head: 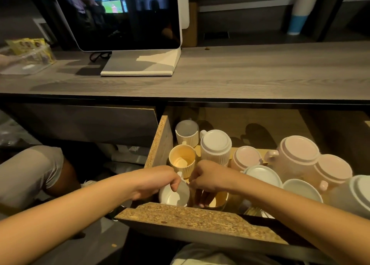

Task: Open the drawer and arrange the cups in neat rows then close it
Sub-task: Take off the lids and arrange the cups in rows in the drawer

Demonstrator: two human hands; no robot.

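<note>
Fingers of your left hand (160, 181) curl over the rim of the white cup (174, 196); those of your right hand (208, 176) dip into the cream cup (219, 200), grip unclear. Both cups sit front-left in the open drawer (200, 218), below the grey counter (250, 70) and monitor (124, 16).

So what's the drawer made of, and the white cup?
The drawer looks like chipboard: its bare top edges show rough, speckled pressed chips. The white cup that the left hand grips and the yellow cup in the right hand look like glazed ceramic, smooth and slightly shiny, though hard plastic is possible.
</note>
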